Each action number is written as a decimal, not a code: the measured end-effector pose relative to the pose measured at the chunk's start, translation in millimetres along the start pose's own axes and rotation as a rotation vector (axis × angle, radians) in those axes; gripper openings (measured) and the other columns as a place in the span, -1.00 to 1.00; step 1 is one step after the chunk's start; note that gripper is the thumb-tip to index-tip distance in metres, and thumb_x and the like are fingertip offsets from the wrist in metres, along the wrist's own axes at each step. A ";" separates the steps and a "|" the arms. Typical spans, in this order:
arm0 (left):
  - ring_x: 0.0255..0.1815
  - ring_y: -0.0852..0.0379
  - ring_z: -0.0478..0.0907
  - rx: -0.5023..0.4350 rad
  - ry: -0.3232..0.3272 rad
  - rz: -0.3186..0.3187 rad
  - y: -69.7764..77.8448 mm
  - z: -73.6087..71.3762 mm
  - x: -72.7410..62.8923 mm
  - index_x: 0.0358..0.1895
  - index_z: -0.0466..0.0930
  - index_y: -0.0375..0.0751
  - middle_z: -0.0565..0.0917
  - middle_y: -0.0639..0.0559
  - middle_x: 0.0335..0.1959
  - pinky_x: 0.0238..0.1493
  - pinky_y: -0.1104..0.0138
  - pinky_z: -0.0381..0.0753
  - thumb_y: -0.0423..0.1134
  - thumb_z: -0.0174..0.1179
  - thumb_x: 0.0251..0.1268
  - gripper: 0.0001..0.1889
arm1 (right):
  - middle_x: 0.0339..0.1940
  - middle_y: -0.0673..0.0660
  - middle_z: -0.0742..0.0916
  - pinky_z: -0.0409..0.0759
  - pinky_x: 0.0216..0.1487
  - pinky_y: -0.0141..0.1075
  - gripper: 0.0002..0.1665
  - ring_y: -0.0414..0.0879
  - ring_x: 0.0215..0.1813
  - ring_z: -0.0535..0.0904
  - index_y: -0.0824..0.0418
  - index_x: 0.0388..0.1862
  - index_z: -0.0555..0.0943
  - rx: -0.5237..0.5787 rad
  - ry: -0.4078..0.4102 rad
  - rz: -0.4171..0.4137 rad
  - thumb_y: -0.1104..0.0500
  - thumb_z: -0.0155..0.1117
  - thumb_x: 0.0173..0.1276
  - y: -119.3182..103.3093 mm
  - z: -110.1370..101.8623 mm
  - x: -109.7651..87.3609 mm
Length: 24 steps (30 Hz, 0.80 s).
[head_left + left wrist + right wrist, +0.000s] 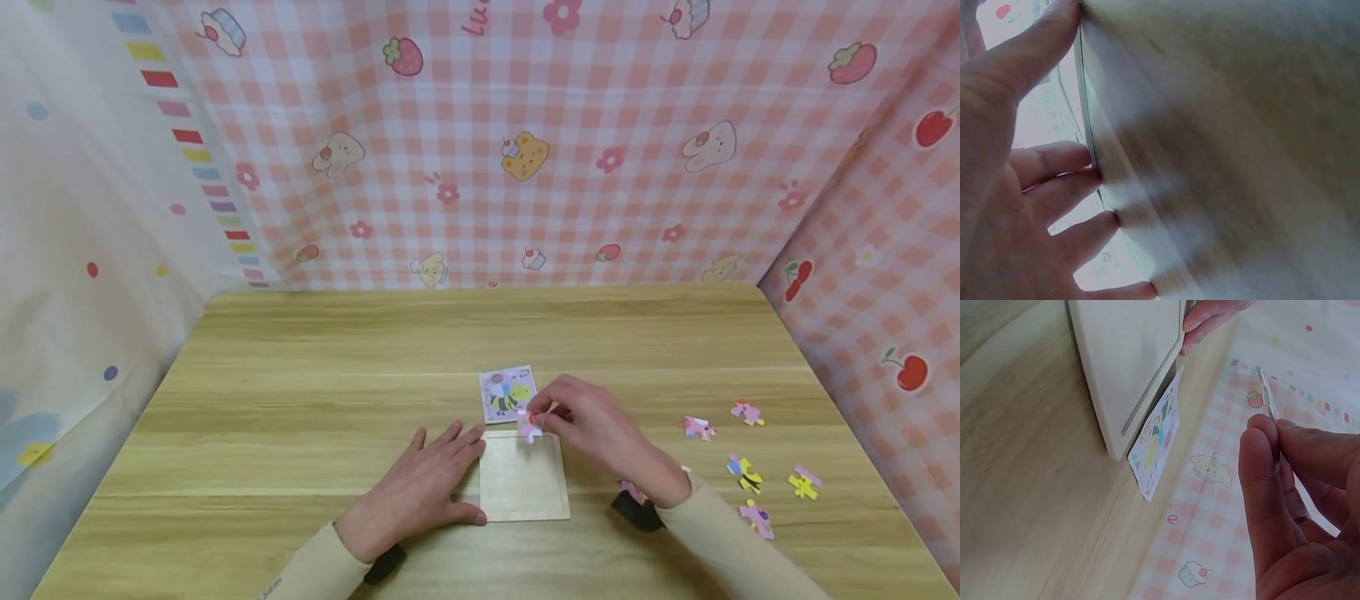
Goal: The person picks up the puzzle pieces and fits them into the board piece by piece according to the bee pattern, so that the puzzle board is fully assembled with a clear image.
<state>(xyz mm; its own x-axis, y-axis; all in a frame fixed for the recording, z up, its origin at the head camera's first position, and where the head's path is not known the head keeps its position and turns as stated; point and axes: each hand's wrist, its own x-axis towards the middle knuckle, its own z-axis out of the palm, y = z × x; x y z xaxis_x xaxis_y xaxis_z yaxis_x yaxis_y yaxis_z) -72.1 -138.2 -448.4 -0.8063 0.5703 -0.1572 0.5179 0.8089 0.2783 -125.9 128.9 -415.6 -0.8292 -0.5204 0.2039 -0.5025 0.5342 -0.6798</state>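
A pink jigsaw piece (528, 426) is pinched between the thumb and fingertips of my right hand (603, 429), held above the far edge of a shallow wooden puzzle tray (522, 483). In the right wrist view the piece (1267, 392) appears edge-on, clear of the tray. My left hand (420, 483) lies on the table with its fingers spread. Its thumb and fingertips touch the tray's left side. Just beyond the tray lies a small square picture card (498, 400) with a bee on it, partly behind the right hand's piece.
Several loose jigsaw pieces lie to the right, among them a yellow one (805, 482) and a striped one (744, 473). Another piece (632, 490) is partly hidden under the right wrist. Patterned curtains (480, 208) stand along the wooden table's (300, 375) back and sides.
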 end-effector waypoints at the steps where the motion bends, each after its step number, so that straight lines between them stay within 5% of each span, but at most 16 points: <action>1: 0.60 -0.19 0.19 0.004 -0.001 0.001 0.0 -0.1 0.0 0.51 0.39 -0.23 0.28 -0.06 0.61 0.43 -0.38 0.19 0.34 0.38 0.16 -0.03 | -0.20 -0.03 0.73 0.69 -0.23 -0.38 -0.90 -0.22 -0.22 0.71 0.12 -0.20 0.73 0.006 -0.002 0.004 0.31 0.44 0.38 -0.2 1.0 1.0; 24: 0.59 -0.19 0.21 0.006 0.018 0.011 -1.1 0.5 -0.8 0.49 0.42 -0.23 0.29 -0.05 0.61 0.41 -0.38 0.21 0.33 0.39 0.16 -0.05 | -0.28 -0.12 0.72 0.57 -0.16 -0.33 -0.87 -0.25 -0.24 0.55 0.08 -0.24 0.78 -0.047 -0.104 0.044 0.32 0.44 0.36 -2.1 34.7 19.6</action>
<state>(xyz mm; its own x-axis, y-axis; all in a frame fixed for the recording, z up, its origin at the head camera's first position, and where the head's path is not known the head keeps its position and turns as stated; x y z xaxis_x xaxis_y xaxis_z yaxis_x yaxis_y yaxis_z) -71.8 -139.5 -449.0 -0.8056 0.5763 -0.1374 0.5281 0.8036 0.2744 -132.6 94.4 -434.6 -0.8222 -0.5606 0.0984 -0.4788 0.5877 -0.6522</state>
